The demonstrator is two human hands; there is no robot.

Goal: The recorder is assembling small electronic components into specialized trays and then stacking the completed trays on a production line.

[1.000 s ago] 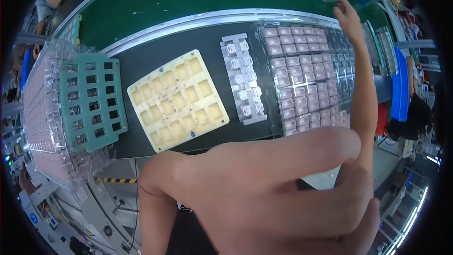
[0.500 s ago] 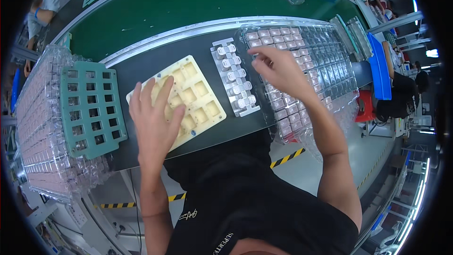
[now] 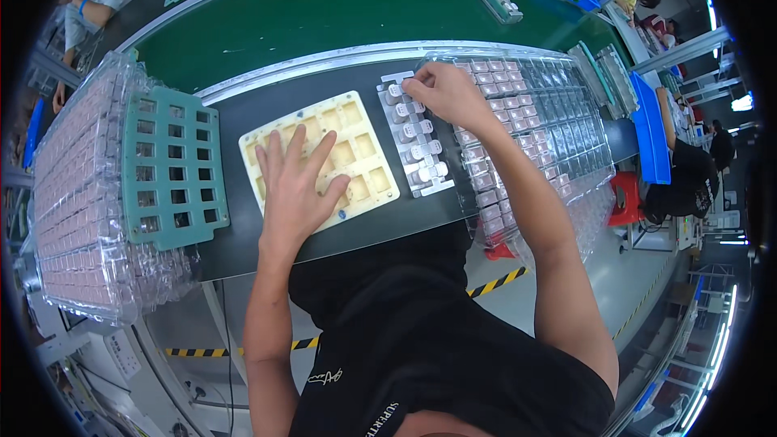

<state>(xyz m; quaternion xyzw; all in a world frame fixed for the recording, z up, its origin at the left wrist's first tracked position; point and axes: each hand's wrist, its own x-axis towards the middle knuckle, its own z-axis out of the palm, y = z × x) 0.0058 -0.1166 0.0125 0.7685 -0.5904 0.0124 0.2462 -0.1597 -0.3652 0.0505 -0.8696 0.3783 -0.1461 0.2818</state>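
My left hand [image 3: 301, 186] lies flat with spread fingers on a cream square block [image 3: 368, 117] with rows of square pockets. To its right stands a narrow grey fixture [image 3: 421, 188] carrying several small white parts [image 3: 411, 131]. At this fixture's far end, my right hand [image 3: 452, 95] has thumb and fingers pinched together by the topmost white part. Whatever sits between those fingertips is hidden. Under and beyond the right forearm, a clear plastic tray [image 3: 558, 85] holds rows of small pinkish pieces [image 3: 518, 105] on its left side.
Left of the block, a green plate with square holes [image 3: 174, 178] leans against stacked clear trays [image 3: 81, 202] of pinkish pieces. A green belt [image 3: 324, 20] runs behind a metal rail. Blue bins [image 3: 650, 129] stand at right. Co-workers [image 3: 113, 0] are at far left and right.
My right hand has moved left, from over the clear tray to the far end of the grey fixture, and its fingers have closed. The cream block sits straighter, my left hand still on it.
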